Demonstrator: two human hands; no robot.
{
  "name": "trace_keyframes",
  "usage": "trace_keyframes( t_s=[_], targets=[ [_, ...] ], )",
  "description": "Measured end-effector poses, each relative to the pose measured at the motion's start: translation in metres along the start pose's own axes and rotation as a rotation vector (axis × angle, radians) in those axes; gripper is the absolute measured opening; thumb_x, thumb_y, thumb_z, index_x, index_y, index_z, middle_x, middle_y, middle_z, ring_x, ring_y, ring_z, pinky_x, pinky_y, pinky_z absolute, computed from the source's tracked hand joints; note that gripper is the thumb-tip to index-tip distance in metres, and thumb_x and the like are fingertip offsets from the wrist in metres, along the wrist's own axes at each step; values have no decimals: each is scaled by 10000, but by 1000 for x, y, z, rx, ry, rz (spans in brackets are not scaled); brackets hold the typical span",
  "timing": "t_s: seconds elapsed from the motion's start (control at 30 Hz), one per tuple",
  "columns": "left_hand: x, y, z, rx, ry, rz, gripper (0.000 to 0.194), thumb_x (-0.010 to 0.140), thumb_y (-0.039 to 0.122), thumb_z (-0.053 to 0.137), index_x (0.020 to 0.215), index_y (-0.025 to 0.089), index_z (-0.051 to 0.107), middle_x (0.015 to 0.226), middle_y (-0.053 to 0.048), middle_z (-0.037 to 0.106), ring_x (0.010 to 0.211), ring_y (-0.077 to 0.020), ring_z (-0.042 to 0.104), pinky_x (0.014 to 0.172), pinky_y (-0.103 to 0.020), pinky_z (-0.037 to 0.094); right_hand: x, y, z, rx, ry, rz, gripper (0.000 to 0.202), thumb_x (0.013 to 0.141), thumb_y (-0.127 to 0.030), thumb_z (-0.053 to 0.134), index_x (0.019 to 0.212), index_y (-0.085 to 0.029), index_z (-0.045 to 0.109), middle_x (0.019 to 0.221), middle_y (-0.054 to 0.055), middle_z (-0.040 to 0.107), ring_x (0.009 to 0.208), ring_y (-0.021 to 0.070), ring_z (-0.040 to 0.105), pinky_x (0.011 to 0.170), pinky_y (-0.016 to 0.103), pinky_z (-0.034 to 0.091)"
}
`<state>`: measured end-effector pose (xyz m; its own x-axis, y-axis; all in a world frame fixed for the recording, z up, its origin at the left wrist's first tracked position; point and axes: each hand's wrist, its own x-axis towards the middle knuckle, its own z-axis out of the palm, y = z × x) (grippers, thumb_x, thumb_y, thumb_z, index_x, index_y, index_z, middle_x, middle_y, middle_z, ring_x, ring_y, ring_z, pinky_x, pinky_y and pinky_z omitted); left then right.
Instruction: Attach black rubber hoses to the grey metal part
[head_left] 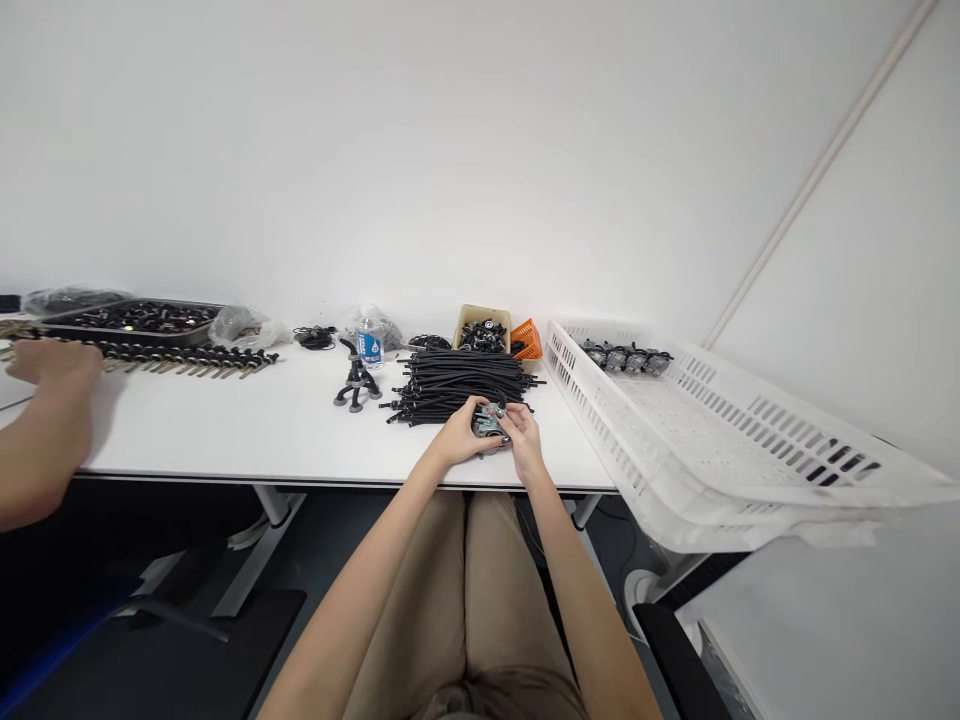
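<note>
Left hand (pixel 456 437) and right hand (pixel 527 437) together grip what looks like a grey carburetor (pixel 487 422), partly covered, before black hoses (pixel 461 380) on the counter (pixel 300 435); the bottle label (pixel 370 347) is too small to read

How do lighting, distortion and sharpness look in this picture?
Head view: the white wall is lit brightly and fairly evenly, without strong glare; head view: the white crate looks stretched toward the right edge, likely wide-angle distortion; head view: the grey part in the person's hands is too small for fine detail.
</note>
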<state>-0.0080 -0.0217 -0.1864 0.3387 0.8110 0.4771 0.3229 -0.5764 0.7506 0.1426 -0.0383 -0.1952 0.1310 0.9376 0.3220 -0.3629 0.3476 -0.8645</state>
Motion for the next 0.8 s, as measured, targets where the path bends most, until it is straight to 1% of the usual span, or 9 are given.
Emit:
trace_keyframes(
  t_s=[0.07, 0.13, 0.23, 0.3, 0.4, 0.47, 0.63, 0.7, 0.8],
  targets=[
    [0, 1, 0, -8, -4, 8, 593, 695, 384, 839, 1170, 219, 525, 1190, -70, 666, 1076, -243, 646, 961, -382, 536, 0, 1, 0, 5, 10, -10, 330, 659, -351, 842, 870, -245, 611, 898, 21, 793, 944, 228, 744, 925, 370, 542],
    [0, 1, -1, -16, -2, 13, 581, 692, 382, 842, 1157, 220, 534, 1176, -66, 671, 1072, -240, 648, 962, -381, 538, 1, 1, -2, 10, 13, -18, 289, 694, -356, 807, 895, -248, 629, 904, 14, 790, 948, 221, 740, 920, 363, 540],
    [0, 1, 0, -23, 6, 7, 590, 687, 384, 847, 1159, 214, 536, 1158, -66, 682, 1055, -238, 658, 963, -390, 544, 2, 1, -3, 10, 10, -23, 299, 753, -368, 728, 1024, -244, 702, 1057, 28, 784, 1017, 213, 718, 937, 352, 526],
    [0, 1, 0, -28, 6, 7, 587, 690, 383, 846, 1160, 217, 538, 1154, -61, 689, 1045, -232, 665, 966, -389, 547, 2, 0, -3, 8, 2, -14, 322, 770, -375, 697, 1055, -233, 738, 1122, 42, 775, 1059, 221, 701, 945, 351, 518],
    [0, 2, 0, -38, 7, 16, 581, 687, 383, 848, 1157, 228, 544, 1179, -52, 687, 1071, -230, 664, 994, -384, 534, 1, -2, -2, 6, -17, 3, 299, 790, -384, 665, 1002, -202, 769, 1041, 63, 789, 1028, 231, 702, 931, 355, 519],
    [0, 3, -1, -37, 8, 17, 579, 686, 389, 845, 1155, 226, 547, 1176, -55, 686, 1075, -233, 660, 991, -378, 531, 0, -2, -2, 8, -15, -1, 271, 788, -374, 664, 966, -199, 767, 980, 55, 789, 978, 220, 706, 907, 343, 521],
    [0, 2, -1, -20, 13, 2, 611, 671, 395, 849, 1169, 218, 542, 1171, -69, 677, 1071, -244, 653, 980, -392, 534, 1, 1, -4, 18, 34, -23, 144, 760, -353, 693, 836, -232, 682, 853, -5, 743, 853, 180, 695, 828, 310, 526],
    [0, 0, -1, -20, 14, 0, 614, 669, 391, 850, 1173, 222, 542, 1174, -66, 676, 1066, -241, 651, 982, -402, 538, 1, 2, -5, 17, 37, -24, 167, 721, -325, 731, 839, -235, 654, 847, -9, 739, 857, 185, 699, 840, 318, 529],
    [0, 0, 0, -26, 10, 1, 604, 672, 391, 851, 1167, 222, 548, 1148, -60, 686, 1025, -228, 660, 960, -396, 554, 0, 0, -3, 15, 19, -16, 297, 668, -303, 792, 924, -240, 655, 908, 8, 764, 937, 210, 714, 906, 348, 530]
  ],
)
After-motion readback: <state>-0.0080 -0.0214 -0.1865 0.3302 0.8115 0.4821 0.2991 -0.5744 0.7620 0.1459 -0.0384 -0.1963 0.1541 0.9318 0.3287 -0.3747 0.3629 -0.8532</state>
